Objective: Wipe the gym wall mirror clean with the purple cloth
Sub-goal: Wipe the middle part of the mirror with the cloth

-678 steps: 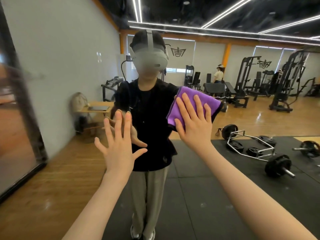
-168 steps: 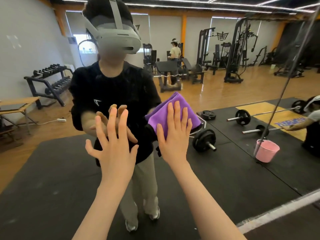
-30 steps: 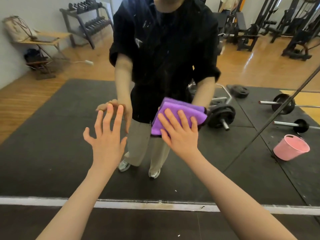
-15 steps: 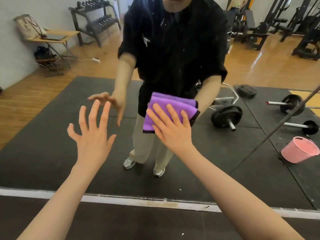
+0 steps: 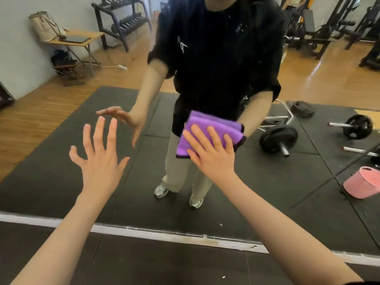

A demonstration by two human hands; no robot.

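The wall mirror (image 5: 61, 182) fills most of the head view and reflects a person in a black top. A folded purple cloth (image 5: 207, 128) lies flat against the lower part of the glass. My right hand (image 5: 211, 153) presses on it with straight, spread fingers. To the left, my left hand (image 5: 98, 161) is held up in front of the mirror with its fingers spread, holding nothing; whether it touches the glass I cannot tell.
The mirror's pale bottom edge (image 5: 164, 236) runs across the view above the black rubber floor. A dark seam (image 5: 337, 171) slants across the glass at the right. Reflected are a pink bucket (image 5: 362, 185), barbells, a dumbbell rack and a small table.
My right hand and the purple cloth have slid a little down and left on the glass over the last second. My left hand has drifted left and spread its fingers wider.
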